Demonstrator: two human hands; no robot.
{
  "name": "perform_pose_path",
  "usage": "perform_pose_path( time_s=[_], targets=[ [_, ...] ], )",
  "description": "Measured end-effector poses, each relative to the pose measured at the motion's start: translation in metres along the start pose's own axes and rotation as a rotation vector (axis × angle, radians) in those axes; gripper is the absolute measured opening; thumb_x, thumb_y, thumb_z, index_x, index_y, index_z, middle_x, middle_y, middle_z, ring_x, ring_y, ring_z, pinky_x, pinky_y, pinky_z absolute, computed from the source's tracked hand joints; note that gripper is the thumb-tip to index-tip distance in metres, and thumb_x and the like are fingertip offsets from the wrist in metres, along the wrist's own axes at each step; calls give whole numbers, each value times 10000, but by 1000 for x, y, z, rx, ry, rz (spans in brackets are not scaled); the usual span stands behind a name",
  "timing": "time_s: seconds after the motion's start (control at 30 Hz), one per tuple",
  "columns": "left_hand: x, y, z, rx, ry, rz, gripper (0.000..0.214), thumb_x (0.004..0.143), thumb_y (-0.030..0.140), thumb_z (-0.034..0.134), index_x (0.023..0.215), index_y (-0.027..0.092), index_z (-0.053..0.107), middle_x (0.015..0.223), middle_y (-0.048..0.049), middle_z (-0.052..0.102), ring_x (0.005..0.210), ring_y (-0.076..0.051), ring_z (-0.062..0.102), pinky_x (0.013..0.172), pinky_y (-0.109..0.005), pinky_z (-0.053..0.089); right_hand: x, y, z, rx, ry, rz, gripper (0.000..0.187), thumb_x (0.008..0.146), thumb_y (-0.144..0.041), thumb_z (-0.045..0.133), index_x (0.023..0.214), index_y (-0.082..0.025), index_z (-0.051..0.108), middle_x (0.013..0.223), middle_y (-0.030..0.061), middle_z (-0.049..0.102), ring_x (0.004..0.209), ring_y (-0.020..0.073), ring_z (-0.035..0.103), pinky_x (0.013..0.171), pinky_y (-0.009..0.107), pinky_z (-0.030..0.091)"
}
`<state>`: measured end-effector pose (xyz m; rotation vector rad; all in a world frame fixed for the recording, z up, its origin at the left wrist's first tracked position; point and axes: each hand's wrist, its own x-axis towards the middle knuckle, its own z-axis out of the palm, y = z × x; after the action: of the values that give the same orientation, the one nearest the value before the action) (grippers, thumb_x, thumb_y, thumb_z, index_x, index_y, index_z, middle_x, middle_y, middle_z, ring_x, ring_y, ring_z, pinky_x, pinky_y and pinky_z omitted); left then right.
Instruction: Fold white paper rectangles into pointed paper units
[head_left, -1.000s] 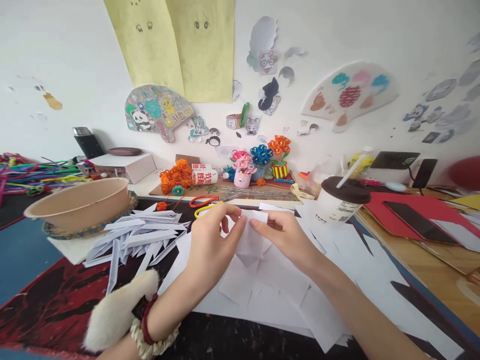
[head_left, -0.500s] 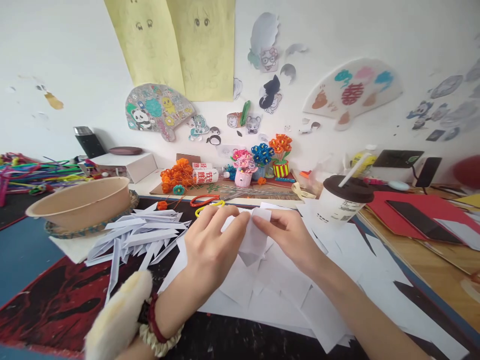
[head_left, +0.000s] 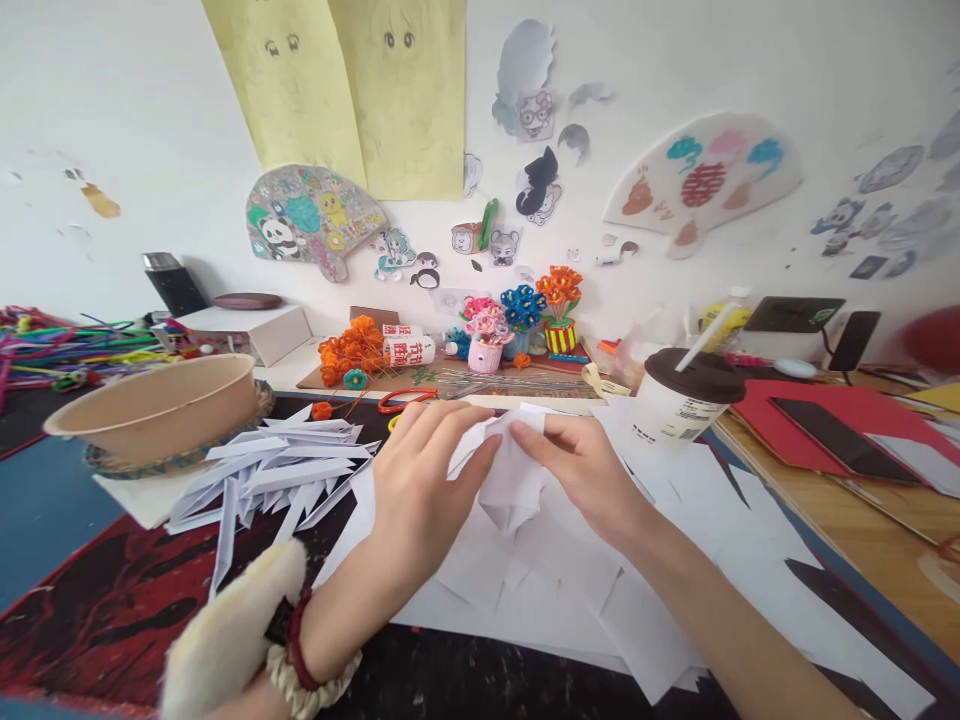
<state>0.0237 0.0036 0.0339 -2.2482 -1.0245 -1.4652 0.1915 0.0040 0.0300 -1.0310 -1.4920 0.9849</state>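
Between my two hands is a small piece of white paper [head_left: 511, 485], partly folded, with its lower end narrowing to a point. My left hand [head_left: 424, 480] is curved round its left side, thumb against the paper and fingers behind it. On the right edge, my right hand [head_left: 581, 460] pinches the paper between thumb and fingers. Loose white paper sheets [head_left: 555, 600] lie beneath both hands. To the left sits a pile of folded white paper strips [head_left: 277, 465].
A beige bowl [head_left: 157, 400] stands at the left on a woven mat. At the right is a lidded cup [head_left: 686, 400] with a straw. Small pots of craft flowers [head_left: 487, 350] line the back. A dark phone [head_left: 840, 438] rests on a red folder [head_left: 765, 430].
My left thumb and fingers have spread a little along the paper, and more of its folded face shows. My right hand keeps its pinch. The view has shifted slightly.
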Motion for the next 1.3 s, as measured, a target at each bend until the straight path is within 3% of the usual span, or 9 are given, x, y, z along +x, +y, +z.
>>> perform_pose_path(
  time_s=[0.1,0.2,0.4,0.63,0.9,1.0,1.1,1.2,1.3],
  targets=[
    [4,1,-2,-65,-37,-110,62,864,186,621,919,201,644,834,-13,707,716,-157,600,686,-302,492,0,-1,1,1,5,13,472,823,-531,621,527,-190,484,520,-42,394,508,110,371,471,256,286],
    [4,1,-2,-77,-4,-118,66,866,163,610,872,206,660,808,-5,710,687,-145,592,667,-290,490,0,-2,1,21,-7,24,467,811,-491,651,508,-188,465,502,-53,378,487,99,357,462,249,279],
    [-3,-4,0,101,77,110,224,818,84,649,983,229,687,844,-13,736,707,-172,594,663,-308,476,0,-2,0,124,-93,60,373,832,-467,639,618,-163,607,644,10,582,625,142,525,573,263,409],
    [-7,-8,-3,321,48,329,288,812,94,664,1068,228,667,918,-27,744,727,-191,601,615,-317,415,-1,-3,0,88,-89,38,381,847,-475,621,637,-158,603,615,-4,544,599,128,488,538,250,377],
    [-8,-8,-4,332,26,395,305,805,88,659,1091,191,666,904,-39,737,728,-198,586,624,-333,412,0,-2,-1,40,-33,19,396,820,-522,632,654,-162,629,620,4,552,587,138,487,507,257,368],
    [-4,-2,-3,197,27,279,277,799,96,653,1054,202,677,879,-40,726,748,-201,590,648,-329,439,-1,-2,-2,5,-7,14,363,829,-485,633,667,-160,630,616,2,537,571,131,463,489,251,348],
    [1,3,-4,-73,-28,35,151,838,135,624,961,196,687,860,-36,712,751,-180,584,699,-323,460,-1,-4,-2,-10,-15,3,338,845,-429,624,642,-161,599,598,-13,486,556,116,419,481,243,318],
    [7,3,-7,-320,-170,-295,88,882,225,605,883,193,688,835,-11,707,667,-133,560,634,-271,449,-2,-5,-1,4,-67,-4,311,857,-391,609,646,-162,596,614,-13,483,569,115,421,492,242,324],
    [11,0,-8,-488,-307,-511,142,873,299,622,817,195,701,784,2,700,640,-121,547,577,-245,416,-2,-6,-1,-36,-49,-2,337,850,-384,613,599,-165,563,588,-18,466,550,111,409,480,241,313]
  ],
)
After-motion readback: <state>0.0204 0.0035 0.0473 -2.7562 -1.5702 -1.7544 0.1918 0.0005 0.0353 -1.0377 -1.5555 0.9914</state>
